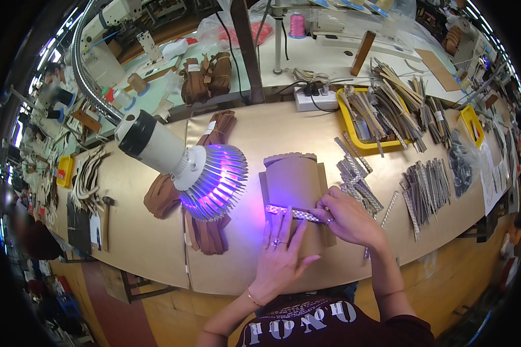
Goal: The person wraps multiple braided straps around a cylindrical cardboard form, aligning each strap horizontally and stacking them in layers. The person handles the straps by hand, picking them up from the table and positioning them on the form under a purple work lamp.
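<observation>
A brown curved board (293, 176) with a scalloped far edge lies in front of me on the table. Across it runs a narrow, silvery braided strip (292, 211). My left hand (281, 251) lies flat with its fingers apart, the fingertips pressing on the near edge of the strip. At the strip's right end, the thumb and fingers of my right hand (348, 217) are pinched together on it; the fingers partly hide that end. A lamp (211, 182) with a finned head glows violet just left of the board and lights the strip's left part.
Bundles of brown strips (208, 234) lie under and beside the lamp. Further left is a hammer (106, 222). On the right are loose braided strips (358, 179), a row of grey strips (427, 188) and a full yellow basket (382, 144). A white power strip (315, 99) stands behind.
</observation>
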The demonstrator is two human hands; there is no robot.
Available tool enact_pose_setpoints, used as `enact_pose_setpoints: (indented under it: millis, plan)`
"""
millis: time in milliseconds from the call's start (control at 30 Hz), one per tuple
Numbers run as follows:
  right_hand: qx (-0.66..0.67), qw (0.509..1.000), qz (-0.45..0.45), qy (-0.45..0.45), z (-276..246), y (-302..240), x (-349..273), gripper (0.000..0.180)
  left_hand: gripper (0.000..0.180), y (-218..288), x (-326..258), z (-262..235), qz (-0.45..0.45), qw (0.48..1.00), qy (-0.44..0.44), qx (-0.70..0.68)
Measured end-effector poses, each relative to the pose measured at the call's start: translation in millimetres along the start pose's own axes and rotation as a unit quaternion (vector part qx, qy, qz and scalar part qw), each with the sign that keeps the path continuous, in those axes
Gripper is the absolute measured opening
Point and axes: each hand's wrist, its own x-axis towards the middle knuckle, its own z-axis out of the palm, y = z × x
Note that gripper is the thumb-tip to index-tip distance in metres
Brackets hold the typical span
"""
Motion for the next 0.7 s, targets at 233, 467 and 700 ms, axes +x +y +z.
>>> enact_pose_setpoints:
  millis: [233,467,700]
  plan:
    - [0.025,0.998,0.049,-0.001,-3,-7,-19,0.034,0.080,-1,-1,9,0.001,1.000,0.012,-0.029]
    - [0.123,0.991,0.051,0.017,7,5,-16,0.032,0.081,0,4,12,0.000,0.999,0.023,-0.022]
    - [0.211,0.972,0.104,0.024,12,11,-7,0.028,0.070,14,8,12,-0.038,0.999,0.026,-0.008]
